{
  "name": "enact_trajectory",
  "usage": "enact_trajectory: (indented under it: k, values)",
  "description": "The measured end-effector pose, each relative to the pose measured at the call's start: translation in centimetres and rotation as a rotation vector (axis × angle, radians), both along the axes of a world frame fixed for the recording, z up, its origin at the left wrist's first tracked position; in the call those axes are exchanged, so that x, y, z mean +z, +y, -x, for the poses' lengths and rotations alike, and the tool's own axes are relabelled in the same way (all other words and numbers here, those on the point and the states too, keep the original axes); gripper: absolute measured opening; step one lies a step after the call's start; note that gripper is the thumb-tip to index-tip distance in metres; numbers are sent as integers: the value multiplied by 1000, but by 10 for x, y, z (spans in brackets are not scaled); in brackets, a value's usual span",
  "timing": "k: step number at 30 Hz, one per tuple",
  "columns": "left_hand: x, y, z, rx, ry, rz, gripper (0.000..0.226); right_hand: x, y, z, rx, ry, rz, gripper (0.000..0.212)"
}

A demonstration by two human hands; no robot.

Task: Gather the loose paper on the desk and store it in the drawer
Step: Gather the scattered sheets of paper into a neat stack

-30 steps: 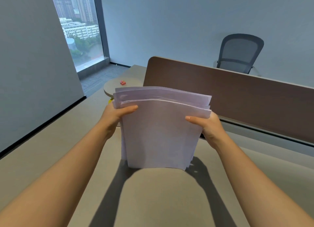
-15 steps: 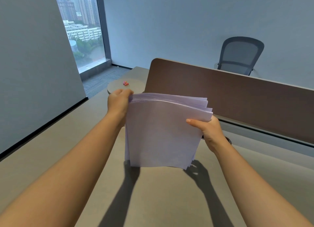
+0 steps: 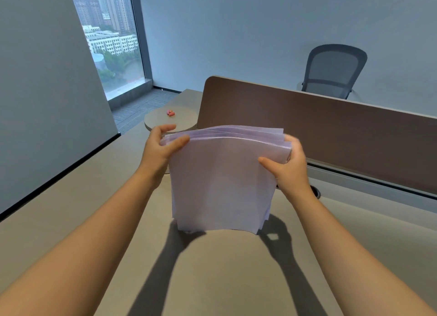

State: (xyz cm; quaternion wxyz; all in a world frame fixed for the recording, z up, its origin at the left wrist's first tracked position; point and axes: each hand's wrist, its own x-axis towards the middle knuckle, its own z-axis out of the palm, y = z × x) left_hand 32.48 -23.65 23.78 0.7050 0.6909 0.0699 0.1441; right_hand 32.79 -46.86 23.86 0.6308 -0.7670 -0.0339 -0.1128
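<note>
A stack of white paper [image 3: 222, 183] stands upright on its lower edge on the beige desk [image 3: 224, 275], its top edge curling away from me. My left hand [image 3: 160, 147] grips the stack's upper left corner, thumb in front and fingers behind. My right hand [image 3: 287, 166] holds the upper right side the same way. No drawer is in view.
A brown divider panel [image 3: 331, 131] runs along the desk's far side. A round side surface [image 3: 172, 124] beyond the paper carries small pink objects [image 3: 170, 113]. A grey mesh chair [image 3: 331, 72] stands behind the divider. A wall and window are at the left.
My left hand has shifted from the stack's left side up to its top left corner. The sheets have drawn together into a more even stack.
</note>
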Motion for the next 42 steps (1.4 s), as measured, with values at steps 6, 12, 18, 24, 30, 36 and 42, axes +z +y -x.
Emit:
enact_trajectory:
  k: [6, 12, 18, 24, 30, 36, 42]
  values:
    - [-23, 0, 6, -138, 105, -24, 66, 11, 0, 1, -77, -482, 672, 67]
    - [-24, 1, 1, -157, 156, -9, 44, 9, -9, -2, -120, -545, 754, 32]
    - [-28, -1, -3, -141, 156, 10, 40, 7, -13, -6, -63, -515, 510, 21]
    - [-42, 0, -5, -161, 171, 63, 31, -18, -21, -12, 200, 153, -123, 28]
    - [-69, -9, -8, -107, 154, 144, 32, -60, -3, -12, 125, 365, -255, 26]
    - [-49, 1, -9, -171, 75, 164, 45, -33, -15, -14, 264, 268, -207, 28]
    - [-54, -10, 2, -219, 83, 153, 34, -39, -14, -4, 257, 303, -268, 26]
